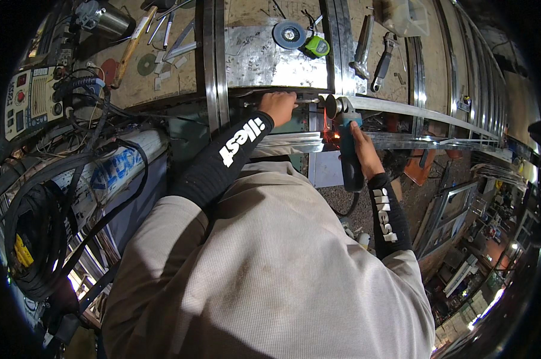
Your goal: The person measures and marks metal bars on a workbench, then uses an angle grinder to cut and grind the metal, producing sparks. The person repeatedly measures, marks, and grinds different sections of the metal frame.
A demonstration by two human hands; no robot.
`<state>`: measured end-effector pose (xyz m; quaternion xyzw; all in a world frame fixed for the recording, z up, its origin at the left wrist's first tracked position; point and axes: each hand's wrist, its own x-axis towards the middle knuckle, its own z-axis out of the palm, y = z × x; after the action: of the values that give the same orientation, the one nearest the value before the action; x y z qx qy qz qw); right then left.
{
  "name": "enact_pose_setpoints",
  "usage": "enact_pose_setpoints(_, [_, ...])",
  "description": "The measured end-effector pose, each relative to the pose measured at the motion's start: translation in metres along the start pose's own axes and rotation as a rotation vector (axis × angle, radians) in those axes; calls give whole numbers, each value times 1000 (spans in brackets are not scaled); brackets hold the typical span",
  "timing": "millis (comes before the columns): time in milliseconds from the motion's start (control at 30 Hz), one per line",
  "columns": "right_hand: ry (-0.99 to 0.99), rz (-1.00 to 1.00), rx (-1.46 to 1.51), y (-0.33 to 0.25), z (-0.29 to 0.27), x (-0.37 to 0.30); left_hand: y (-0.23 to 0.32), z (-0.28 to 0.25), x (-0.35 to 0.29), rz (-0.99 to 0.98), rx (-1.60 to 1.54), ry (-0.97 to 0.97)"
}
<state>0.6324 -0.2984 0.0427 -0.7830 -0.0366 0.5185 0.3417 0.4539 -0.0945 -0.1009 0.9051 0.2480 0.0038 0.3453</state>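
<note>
My right hand is wrapped around an angle grinder with a teal and black body. Its round disc stands at the end of a long, pale metal bar, and orange sparks drop below it. Left of the disc, my left hand is closed on a thin metal rod, which sticks out past the fingers toward the grinder. How the rod meets the bar is too small to tell. Shiny metal rails run crosswise just nearer to me.
On the bench lie a loose grinding disc, a green tape measure, a wrench and a hammer. A welding machine with tangled cables stands at left. Metal uprights cross the bench.
</note>
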Motion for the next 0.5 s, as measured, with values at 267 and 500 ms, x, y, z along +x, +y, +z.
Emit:
enact_pose_setpoints(267, [-36, 19, 25, -6, -5, 12, -4, 0, 7, 1, 21, 13])
enact_pose_setpoints(500, [44, -96, -82, -12, -5, 37, -4, 0, 6, 2, 21, 8])
